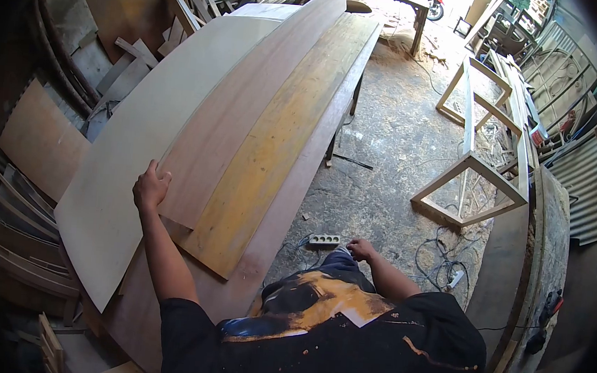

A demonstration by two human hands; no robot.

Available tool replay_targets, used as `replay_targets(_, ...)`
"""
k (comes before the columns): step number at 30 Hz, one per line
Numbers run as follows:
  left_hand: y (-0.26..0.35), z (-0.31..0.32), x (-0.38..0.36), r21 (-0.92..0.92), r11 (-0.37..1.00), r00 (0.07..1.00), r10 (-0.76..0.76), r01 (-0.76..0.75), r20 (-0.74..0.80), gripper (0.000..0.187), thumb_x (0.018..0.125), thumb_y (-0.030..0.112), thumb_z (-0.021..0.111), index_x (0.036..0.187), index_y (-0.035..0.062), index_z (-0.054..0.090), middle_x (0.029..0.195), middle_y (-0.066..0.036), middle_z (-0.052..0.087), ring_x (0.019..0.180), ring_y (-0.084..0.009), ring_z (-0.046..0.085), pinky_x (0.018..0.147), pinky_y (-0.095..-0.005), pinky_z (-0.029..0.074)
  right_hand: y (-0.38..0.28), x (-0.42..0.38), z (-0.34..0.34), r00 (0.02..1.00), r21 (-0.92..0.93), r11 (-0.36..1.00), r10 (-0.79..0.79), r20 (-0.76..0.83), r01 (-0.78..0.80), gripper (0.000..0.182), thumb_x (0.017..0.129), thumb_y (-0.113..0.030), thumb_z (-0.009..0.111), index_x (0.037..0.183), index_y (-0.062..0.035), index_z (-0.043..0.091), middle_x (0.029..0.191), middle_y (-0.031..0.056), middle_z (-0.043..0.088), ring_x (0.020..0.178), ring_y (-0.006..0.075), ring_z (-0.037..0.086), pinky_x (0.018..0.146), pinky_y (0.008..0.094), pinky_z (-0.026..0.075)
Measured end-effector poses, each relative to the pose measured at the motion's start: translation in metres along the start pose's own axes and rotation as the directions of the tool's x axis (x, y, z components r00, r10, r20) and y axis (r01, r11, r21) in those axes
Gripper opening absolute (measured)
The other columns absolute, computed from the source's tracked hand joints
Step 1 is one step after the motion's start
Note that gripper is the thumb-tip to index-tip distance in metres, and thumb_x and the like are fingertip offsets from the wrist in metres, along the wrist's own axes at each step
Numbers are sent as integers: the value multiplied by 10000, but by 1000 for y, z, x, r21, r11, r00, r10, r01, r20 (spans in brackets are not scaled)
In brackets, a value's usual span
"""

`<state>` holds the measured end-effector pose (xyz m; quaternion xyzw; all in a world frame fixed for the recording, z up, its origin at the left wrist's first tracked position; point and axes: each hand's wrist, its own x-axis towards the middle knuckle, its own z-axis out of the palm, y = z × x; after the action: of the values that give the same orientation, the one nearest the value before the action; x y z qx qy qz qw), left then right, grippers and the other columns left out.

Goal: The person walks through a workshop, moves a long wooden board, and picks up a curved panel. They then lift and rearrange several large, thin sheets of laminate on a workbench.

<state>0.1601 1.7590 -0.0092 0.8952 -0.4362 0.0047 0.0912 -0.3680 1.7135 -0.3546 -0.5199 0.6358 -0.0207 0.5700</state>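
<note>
My left hand [151, 187] is closed at the left edge of a long pinkish plywood strip [236, 129], near its close end. Under that edge lies a wide pale plywood sheet [135, 128], running along the left side. To the strip's right, a long yellow-stained board [273, 156] rests on a reddish-brown panel [266, 247]. My right hand [361, 249] hangs low beside my leg, away from the boards. Its fingers are curled, and whether anything is inside them is hidden.
A power strip [325, 240] lies on the dusty floor near my right hand. Further right stand a wooden frame [479, 166] and tangled cables [440, 257]. Offcuts and curved wood pieces [33, 264] crowd the left side. A corrugated metal sheet [586, 181] leans at the right.
</note>
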Motion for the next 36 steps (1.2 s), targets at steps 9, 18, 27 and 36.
replay_targets(9, -1, 3, 2, 1, 1000, 1000, -4, 4, -2, 497, 725, 349, 536, 1146, 110, 426, 1012, -188, 561, 939, -350, 535, 797, -432, 423, -12, -7, 2, 1000, -18, 1000, 2, -17, -3, 220, 782, -231, 523, 927, -83, 595, 638, 78, 594, 474, 163, 562, 428, 271, 455)
replay_targets(18, 2, 3, 0, 21, 1000, 1000, 3, -2, -7, 485, 733, 346, 532, 1146, 117, 423, 985, -182, 571, 916, -345, 545, 790, -433, 428, -15, -8, 0, 1000, -7, 1000, 11, -2, -11, 224, 775, -228, 539, 936, -84, 599, 667, 81, 596, 503, 158, 566, 445, 268, 468)
replay_targets(27, 1, 7, 1, 19, 1000, 999, 8, -8, -33, 477, 729, 345, 536, 1138, 126, 429, 979, -178, 574, 915, -348, 543, 783, -436, 430, -5, -3, 1, 1000, 30, 1000, -8, -2, 8, 200, 773, -208, 533, 900, -67, 595, 629, 80, 581, 466, 159, 545, 412, 272, 437)
replay_targets(36, 2, 4, 0, -3, 1000, 1000, 12, -12, -17, 472, 715, 352, 558, 1110, 123, 441, 966, -176, 578, 904, -349, 546, 771, -436, 434, -4, -1, 0, 1000, 53, 999, 4, -1, -4, 200, 776, -210, 530, 903, -72, 599, 613, 69, 569, 457, 155, 534, 412, 274, 433)
